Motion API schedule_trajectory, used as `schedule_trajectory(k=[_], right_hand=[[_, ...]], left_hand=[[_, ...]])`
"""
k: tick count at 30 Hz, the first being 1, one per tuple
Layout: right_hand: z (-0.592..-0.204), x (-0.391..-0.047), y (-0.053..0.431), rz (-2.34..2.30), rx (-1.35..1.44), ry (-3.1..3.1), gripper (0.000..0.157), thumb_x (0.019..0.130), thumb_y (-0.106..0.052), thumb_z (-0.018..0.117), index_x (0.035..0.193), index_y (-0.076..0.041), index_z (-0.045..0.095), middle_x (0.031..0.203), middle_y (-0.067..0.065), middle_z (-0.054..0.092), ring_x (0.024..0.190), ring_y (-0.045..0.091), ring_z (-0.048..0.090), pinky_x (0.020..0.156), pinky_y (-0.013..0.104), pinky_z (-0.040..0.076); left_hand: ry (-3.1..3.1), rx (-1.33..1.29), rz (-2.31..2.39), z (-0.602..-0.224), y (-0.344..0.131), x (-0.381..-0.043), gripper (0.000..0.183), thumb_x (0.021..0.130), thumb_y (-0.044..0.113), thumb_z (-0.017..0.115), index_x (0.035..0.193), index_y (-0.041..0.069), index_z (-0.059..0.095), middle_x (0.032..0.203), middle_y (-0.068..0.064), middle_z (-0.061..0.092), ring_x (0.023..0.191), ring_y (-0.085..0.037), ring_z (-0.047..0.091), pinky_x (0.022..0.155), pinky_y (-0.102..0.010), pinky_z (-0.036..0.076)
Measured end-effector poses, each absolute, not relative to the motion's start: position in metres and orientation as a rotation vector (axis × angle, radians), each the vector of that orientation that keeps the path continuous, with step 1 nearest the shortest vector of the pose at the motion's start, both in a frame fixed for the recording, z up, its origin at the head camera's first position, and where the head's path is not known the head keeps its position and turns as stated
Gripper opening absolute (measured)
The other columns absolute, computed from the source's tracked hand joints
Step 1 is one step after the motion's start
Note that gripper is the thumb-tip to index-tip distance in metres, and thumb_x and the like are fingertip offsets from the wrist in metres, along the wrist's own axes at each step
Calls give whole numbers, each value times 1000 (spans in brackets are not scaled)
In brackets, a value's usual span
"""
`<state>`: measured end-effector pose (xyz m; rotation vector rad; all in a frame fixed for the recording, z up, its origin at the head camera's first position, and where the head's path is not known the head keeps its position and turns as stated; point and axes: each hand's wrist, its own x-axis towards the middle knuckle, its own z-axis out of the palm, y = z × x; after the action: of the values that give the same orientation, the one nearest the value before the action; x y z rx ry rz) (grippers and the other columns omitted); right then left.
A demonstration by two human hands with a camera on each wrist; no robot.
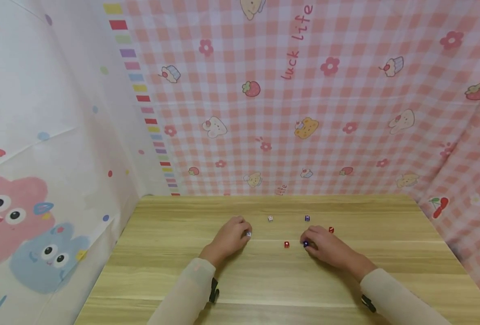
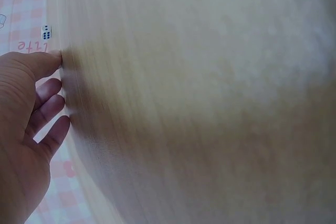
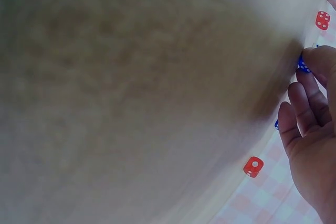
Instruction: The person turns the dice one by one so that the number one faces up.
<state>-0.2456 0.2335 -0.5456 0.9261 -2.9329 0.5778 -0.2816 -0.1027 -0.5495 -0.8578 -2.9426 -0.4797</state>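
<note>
My left hand point(image 1: 230, 235) pinches a white die point(image 1: 249, 234) between thumb and fingers, low over the wooden table. In the left wrist view the left thumb hides that die. My right hand point(image 1: 328, 246) pinches a dark blue die point(image 3: 303, 65) between its thumb and index finger at the table surface, with the other fingers curled beside it. Between the hands lies a red die point(image 1: 286, 244). Farther back stand another white die point(image 1: 270, 219) and a second blue die point(image 1: 307, 218). Just behind the right hand sits a second red die point(image 1: 331, 229).
The wooden table point(image 1: 162, 271) ends at a pink checked cloth point(image 1: 231, 144) hanging along its back edge. A white printed cloth point(image 1: 81, 158) hangs on the left, and more printed cloth point(image 1: 467, 180) borders the right side.
</note>
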Motion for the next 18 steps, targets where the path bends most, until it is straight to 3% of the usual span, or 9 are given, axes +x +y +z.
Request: schedule_trajectory(k=[18], right_hand=[[-543,-244,240,689,846,-2924,20,93,-16,77,111,-16,69,109,-5,62,102,14,59,91,41,56]], left_hand=[[-2973,-841,-512,-545,-102,-278,6,98,22,72,101,17,72,108,3,63,107,-17,58,96,-34,53]])
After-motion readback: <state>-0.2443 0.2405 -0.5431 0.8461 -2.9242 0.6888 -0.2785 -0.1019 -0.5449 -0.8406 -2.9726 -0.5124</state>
